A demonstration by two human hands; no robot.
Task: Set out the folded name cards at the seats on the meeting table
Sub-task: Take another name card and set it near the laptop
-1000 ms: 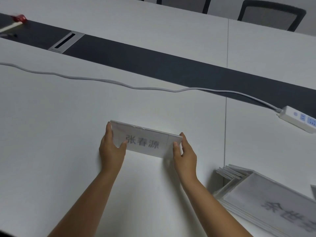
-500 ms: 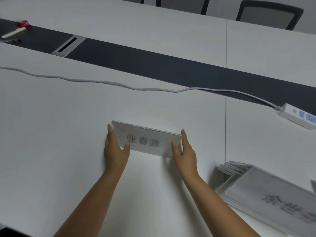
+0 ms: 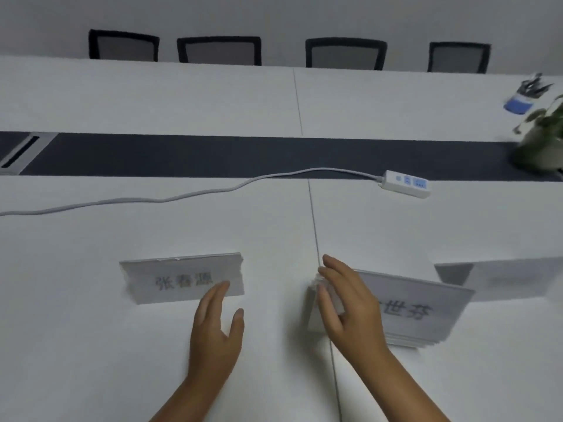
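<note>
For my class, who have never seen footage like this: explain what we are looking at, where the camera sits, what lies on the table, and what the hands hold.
There is no machine here: a person wears a camera on the head, looking down at their own hands. On the white table one name card stands alone. The left hand is open beside it, holding nothing. The right hand reaches the stack of cards; blur hides whether it grips. Further off lie a power strip with its cable, and a plant. Chairs line the far side.

Stack of name cards (image 3: 423,309) first character hidden by right hand (image 3: 350,312), plant (image 3: 542,138) cropped
</note>
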